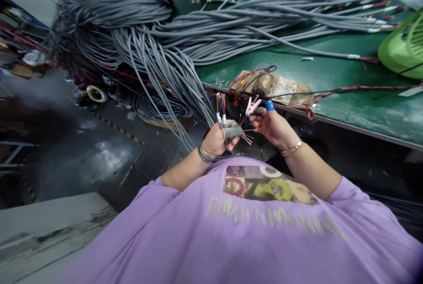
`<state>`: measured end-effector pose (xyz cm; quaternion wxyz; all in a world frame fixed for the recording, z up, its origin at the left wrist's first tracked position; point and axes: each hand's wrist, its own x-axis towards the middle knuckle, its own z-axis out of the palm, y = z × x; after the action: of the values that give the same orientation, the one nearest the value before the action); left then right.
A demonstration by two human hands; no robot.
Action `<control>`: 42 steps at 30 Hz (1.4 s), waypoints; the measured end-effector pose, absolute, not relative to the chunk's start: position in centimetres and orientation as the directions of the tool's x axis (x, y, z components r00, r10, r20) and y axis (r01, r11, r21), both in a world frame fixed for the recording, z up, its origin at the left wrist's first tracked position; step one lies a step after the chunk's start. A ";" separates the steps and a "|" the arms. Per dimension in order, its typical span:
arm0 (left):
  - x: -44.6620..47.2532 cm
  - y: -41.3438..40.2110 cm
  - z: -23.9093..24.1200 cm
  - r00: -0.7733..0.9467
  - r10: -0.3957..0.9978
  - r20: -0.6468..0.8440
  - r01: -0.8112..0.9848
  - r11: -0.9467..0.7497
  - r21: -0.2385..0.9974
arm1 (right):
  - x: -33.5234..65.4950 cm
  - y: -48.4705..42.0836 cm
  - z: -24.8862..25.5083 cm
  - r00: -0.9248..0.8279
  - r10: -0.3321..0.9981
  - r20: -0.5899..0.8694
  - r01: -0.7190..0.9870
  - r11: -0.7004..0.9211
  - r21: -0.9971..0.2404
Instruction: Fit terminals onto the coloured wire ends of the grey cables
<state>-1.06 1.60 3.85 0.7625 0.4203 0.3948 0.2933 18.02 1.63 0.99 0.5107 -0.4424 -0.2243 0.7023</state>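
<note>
My left hand [216,139] is closed around a few grey cables whose stripped ends, with white bands and red, green and dark wires [220,104], stick up above the fist. A grey wrap [233,132] covers a digit of this hand, and thin coloured wire ends [247,137] fan out to its right. My right hand [272,127] is just right of these wires, its fingers curled together and a blue cover [270,106] on one tip. What its fingers hold, if anything, cannot be made out. Beside them is a pale pink clip-like tool [253,106].
Long bundles of grey cable [211,32] cross the green table [357,121] and hang over its front edge. A taped block [280,87] with red and black cords lies at that edge. A green basket [403,48] stands at the right. Coiled cables [161,107] are low at left.
</note>
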 end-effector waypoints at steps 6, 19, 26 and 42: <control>-0.6 2.7 4.4 0.576 0.716 -0.396 -0.090 0.536 0.839 | 16.5 3.3 1.0 -0.098 0.961 -0.260 -0.520 -0.272 -0.810; -0.1 3.7 3.3 0.625 0.660 -0.416 -0.083 0.586 0.806 | 15.1 3.4 2.1 0.069 0.950 -0.305 -0.612 -0.201 -0.765; 0.0 3.5 3.5 0.609 0.669 -0.425 -0.077 0.583 0.809 | 15.5 3.0 1.9 -0.014 0.956 -0.294 -0.597 -0.244 -0.765; 0.2 1.6 4.2 0.469 0.809 -0.356 -0.137 0.464 0.875 | 15.9 2.4 2.7 -0.090 0.933 -0.348 -0.657 -0.318 -0.683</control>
<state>0.17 1.56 4.17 0.7519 0.4113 0.4083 0.3143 15.91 2.45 2.72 0.5554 -0.3826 -0.1803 0.7160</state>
